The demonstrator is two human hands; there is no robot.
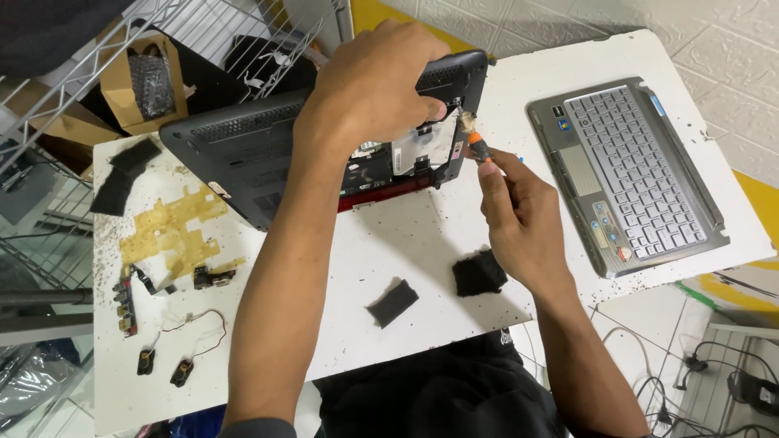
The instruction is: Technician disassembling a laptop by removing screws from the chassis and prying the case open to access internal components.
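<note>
A black laptop base (243, 154) stands tilted on the white table (406, 243), its underside facing me and part of its cover off. My left hand (373, 89) grips its upper edge and holds it up. My right hand (519, 219) holds a small screwdriver with an orange collar (477, 146), its tip at the open bay near the base's right corner. A red strip shows along the base's lower edge.
A grey keyboard panel (629, 174) lies at the right. Two black foam pads (479, 273) (393, 302) sit near me. A small circuit board (126, 298), two wired speakers (180, 371) and yellow tape residue (174, 231) lie left. A wire rack (73, 89) stands behind.
</note>
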